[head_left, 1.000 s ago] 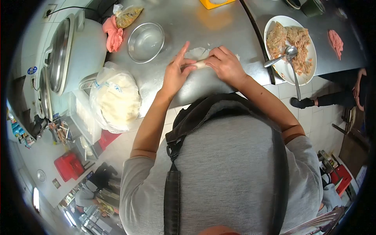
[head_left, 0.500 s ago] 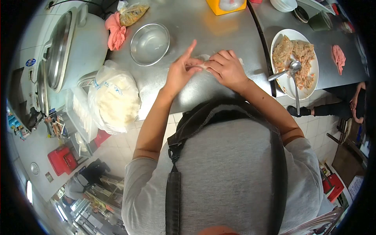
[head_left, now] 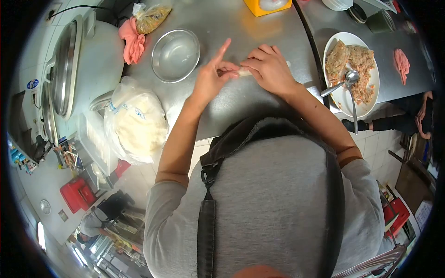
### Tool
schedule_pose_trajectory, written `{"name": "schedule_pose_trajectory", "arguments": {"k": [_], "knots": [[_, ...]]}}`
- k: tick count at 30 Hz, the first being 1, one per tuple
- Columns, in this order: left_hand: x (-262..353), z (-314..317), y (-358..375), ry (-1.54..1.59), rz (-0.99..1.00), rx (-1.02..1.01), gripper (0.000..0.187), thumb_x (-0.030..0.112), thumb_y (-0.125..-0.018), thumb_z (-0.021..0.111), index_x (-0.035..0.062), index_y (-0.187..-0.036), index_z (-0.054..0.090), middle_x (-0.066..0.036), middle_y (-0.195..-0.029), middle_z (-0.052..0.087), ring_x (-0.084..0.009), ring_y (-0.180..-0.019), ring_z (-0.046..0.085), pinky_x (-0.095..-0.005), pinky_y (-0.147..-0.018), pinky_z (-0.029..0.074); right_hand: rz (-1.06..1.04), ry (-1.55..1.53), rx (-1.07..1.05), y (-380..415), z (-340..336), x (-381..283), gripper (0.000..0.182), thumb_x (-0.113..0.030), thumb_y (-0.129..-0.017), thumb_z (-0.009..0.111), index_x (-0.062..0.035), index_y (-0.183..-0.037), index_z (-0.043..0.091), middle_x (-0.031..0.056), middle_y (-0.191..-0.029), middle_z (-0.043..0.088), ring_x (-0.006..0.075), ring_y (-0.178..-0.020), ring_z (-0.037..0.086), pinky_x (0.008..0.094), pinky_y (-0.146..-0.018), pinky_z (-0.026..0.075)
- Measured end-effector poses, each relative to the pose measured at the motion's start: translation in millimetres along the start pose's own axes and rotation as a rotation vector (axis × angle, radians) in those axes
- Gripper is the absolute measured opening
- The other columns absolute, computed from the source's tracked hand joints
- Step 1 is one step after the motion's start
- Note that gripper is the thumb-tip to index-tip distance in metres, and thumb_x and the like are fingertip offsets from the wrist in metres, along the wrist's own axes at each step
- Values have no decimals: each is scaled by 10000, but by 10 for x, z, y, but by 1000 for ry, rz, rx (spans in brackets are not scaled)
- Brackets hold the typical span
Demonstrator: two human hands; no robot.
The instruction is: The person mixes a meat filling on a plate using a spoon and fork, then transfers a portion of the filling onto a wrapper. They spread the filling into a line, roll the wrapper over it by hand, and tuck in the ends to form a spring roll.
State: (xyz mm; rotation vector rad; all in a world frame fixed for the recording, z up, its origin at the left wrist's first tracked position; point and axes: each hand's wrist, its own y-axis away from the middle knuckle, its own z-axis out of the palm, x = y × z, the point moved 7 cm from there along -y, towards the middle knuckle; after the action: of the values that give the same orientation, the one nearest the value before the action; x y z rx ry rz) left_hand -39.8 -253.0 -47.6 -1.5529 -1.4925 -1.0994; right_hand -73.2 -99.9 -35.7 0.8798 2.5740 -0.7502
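A thin, pale spring roll point(head_left: 244, 72) lies crosswise on the steel table, its far end showing past my right fingers. My left hand point(head_left: 212, 78) pinches its left end between thumb and curled fingers, with the index finger stretched up and away. Bent over the middle of the roll, my right hand point(head_left: 271, 72) grips it and hides much of it. A steel bowl point(head_left: 176, 55) stands to the left of my left hand. On the right, an oval white plate point(head_left: 343, 107) holds a shredded, orange-flecked filling and two spoons.
A plastic bag of pale, flat wrappers point(head_left: 138, 123) sits at the table's left edge, near a large lidded pot point(head_left: 99, 55). Pink cloths point(head_left: 133, 44) and a bag of yellowish food point(head_left: 155, 19) lie behind. A yellow box point(head_left: 268, 6) stands at the back. Other people are nearby.
My hands have moved slightly apart, and more of the roll shows between them. The roll looks narrower and tighter than before. The view has shifted a little.
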Motion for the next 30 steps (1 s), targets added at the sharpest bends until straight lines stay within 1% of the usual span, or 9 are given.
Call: {"name": "schedule_pose_trajectory", "arguments": {"k": [5,7,10,15,17,20,23,27,30], "knots": [[-237,6,-196,164,-130,-113,878,-36,-815,767,166,-1560,348,-97,-965,731,-154,-935,684,-312,-828,563,-29,-35,2,11,15,-34,233,-157,-773,762,-134,-1005,745,-13,-967,662,208,-1011,572,373,-896,411],[-3,-14,-74,-79,148,114,867,-38,-797,775,157,-1544,380,-78,-977,720,-157,-900,675,-305,-834,553,-9,-45,-28,-28,33,-2,238,-157,-765,768,-135,-1001,746,-13,-971,665,211,-1014,572,377,-899,409],[131,75,118,-386,347,129,869,-41,-764,793,154,-1523,417,-70,-986,708,-169,-885,668,-312,-832,550,43,-63,-92,-81,57,53,246,-157,-755,779,-138,-998,749,-12,-981,670,215,-1028,573,383,-918,404],[31,2,-81,-169,201,31,945,-33,-747,805,152,-1554,349,-61,-996,706,-177,-898,645,-321,-828,550,74,-76,-171,-122,60,166,296,-171,-738,774,-161,-1034,758,-3,-987,690,230,-1065,570,396,-931,408],[-43,-56,-203,-2,10,-47,969,-36,-748,803,140,-1567,315,-57,-1009,704,-178,-893,644,-313,-827,547,140,-137,-207,-143,-6,218,444,-157,-721,788,-174,-1159,719,10,-1027,682,251,-1133,563,414,-991,399],[130,-129,-179,-97,169,139,964,-37,-762,792,135,-1573,299,-58,-1003,710,-174,-874,641,-302,-826,541,113,-36,-244,-125,-59,267,549,-102,-728,764,-187,-1261,665,36,-1091,666,260,-1172,559,433,-1024,388],[168,-14,-39,-382,278,86,954,-40,-785,770,146,-1581,278,-59,-1012,714,-188,-950,649,-313,-869,527,97,16,-261,-86,-75,342,562,-50,-740,715,-186,-1281,652,51,-1144,647,264,-1160,565,438,-1022,389],[-41,-39,-218,-221,79,12,948,-21,-798,766,156,-1584,267,-61,-1055,715,-219,-1032,638,-344,-926,506,155,-16,-320,-126,-36,482,567,-22,-743,670,-185,-1285,649,62,-1143,644,272,-1161,566,439,-1028,384],[117,-146,-244,-389,284,162,957,1,-796,776,165,-1586,261,-66,-1118,708,-247,-1070,626,-372,-950,495,159,-27,-197,-193,-142,543,565,-37,-747,666,-176,-1293,639,64,-1149,645,276,-1171,563,444,-1039,378]]}}
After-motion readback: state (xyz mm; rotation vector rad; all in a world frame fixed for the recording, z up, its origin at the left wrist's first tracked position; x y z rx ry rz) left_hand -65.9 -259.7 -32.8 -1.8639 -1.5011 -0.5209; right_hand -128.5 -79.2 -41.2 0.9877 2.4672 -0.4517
